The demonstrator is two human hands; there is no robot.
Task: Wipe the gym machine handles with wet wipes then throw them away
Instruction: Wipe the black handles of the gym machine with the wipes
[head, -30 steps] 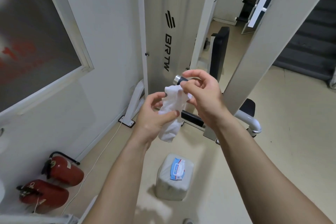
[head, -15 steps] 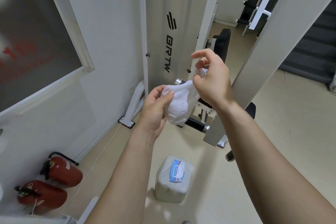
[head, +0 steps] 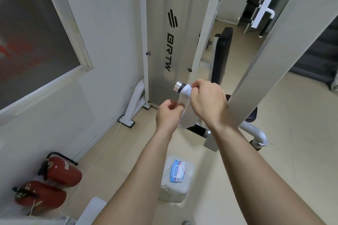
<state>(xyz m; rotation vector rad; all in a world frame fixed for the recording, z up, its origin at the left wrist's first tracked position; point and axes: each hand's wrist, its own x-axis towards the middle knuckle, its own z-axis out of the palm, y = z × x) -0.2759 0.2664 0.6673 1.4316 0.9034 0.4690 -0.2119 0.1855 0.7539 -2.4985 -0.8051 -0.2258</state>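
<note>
Rising beside the right hand [head: 206, 104], a white post [head: 270, 56] crowds the handle [head: 178, 87].

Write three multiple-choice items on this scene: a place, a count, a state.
1. Where does the wipe pack lie? A) on the white container B) on the window ledge C) on the seat pad
2. How many red fire extinguishers lie by the wall? A) one B) two C) three
3. The wet wipe is: A) on the floor B) draped over the machine handle C) inside the pack
Answers: 1 A, it rests on the container's top. 2 B, two lie side by side. 3 B, the right hand grips it there; the left hand pinches its hanging part.
</note>
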